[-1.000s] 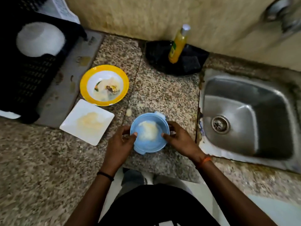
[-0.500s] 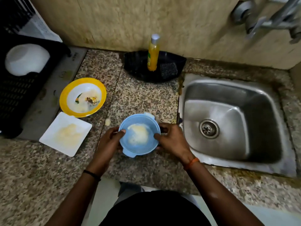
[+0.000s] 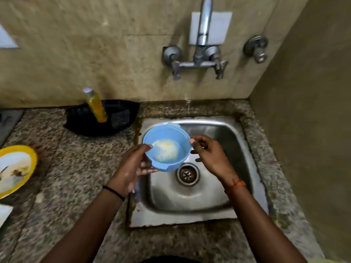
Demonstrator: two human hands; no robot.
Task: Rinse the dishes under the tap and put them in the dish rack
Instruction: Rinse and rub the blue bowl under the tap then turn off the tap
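Note:
A small blue bowl with pale food residue inside hangs over the left part of the steel sink. My left hand grips it from below and at the near rim, thumb on the edge. My right hand pinches the bowl's right rim handle. The wall tap stands above the sink and no water runs from it. A dirty yellow-rimmed plate lies at the far left of the counter. The dish rack is out of view.
A black tray at the back of the granite counter holds a yellow soap bottle and a scrub pad. A corner of a white square plate shows at the left edge. A side wall rises right of the sink.
Both hands have lifted the blue bowl off the counter and carried it right, over the sink. My view has swung right, so the rack and most of the white plate have left the frame.

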